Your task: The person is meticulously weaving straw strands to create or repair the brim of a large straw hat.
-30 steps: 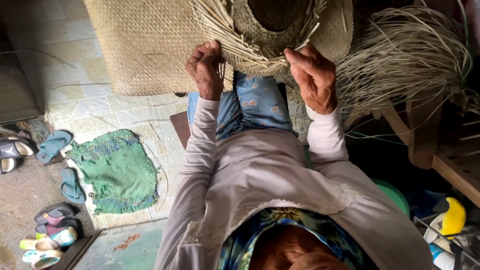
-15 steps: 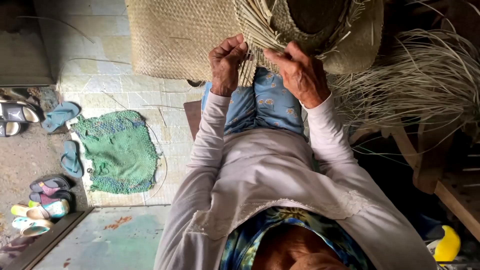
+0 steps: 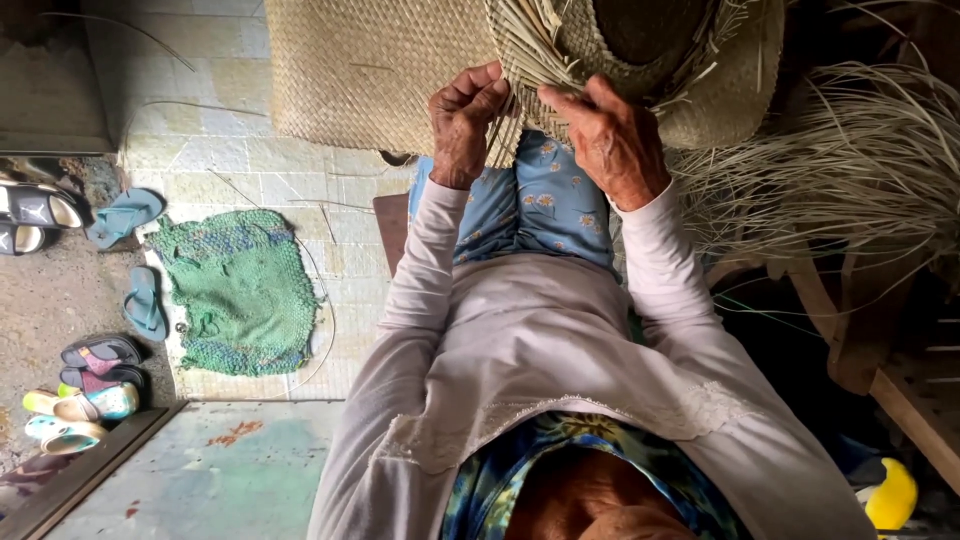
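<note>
My left hand (image 3: 465, 120) and my right hand (image 3: 605, 140) are raised in front of me, close together, over my lap in blue flowered cloth (image 3: 530, 205). Both pinch pale straw strands (image 3: 520, 75) at the unfinished edge of a large woven straw mat (image 3: 370, 70). The left fingers curl around the strands from the left, while the right fingers press on them from the right. A rounded, hat-like woven straw piece (image 3: 700, 70) with loose ends lies just beyond the right hand. My long pale sleeves (image 3: 420, 280) run down to my chest.
A heap of loose dried straw (image 3: 850, 170) spreads at the right over a wooden frame (image 3: 900, 390). On the tiled floor at the left lie a green knitted mat (image 3: 240, 290), blue flip-flops (image 3: 125, 215) and several sandals (image 3: 95, 355). A yellow object (image 3: 890, 495) sits bottom right.
My hands, apart one second ago, have come together on the strands at the mat's edge. The view has shifted slightly, with the green mat now further right.
</note>
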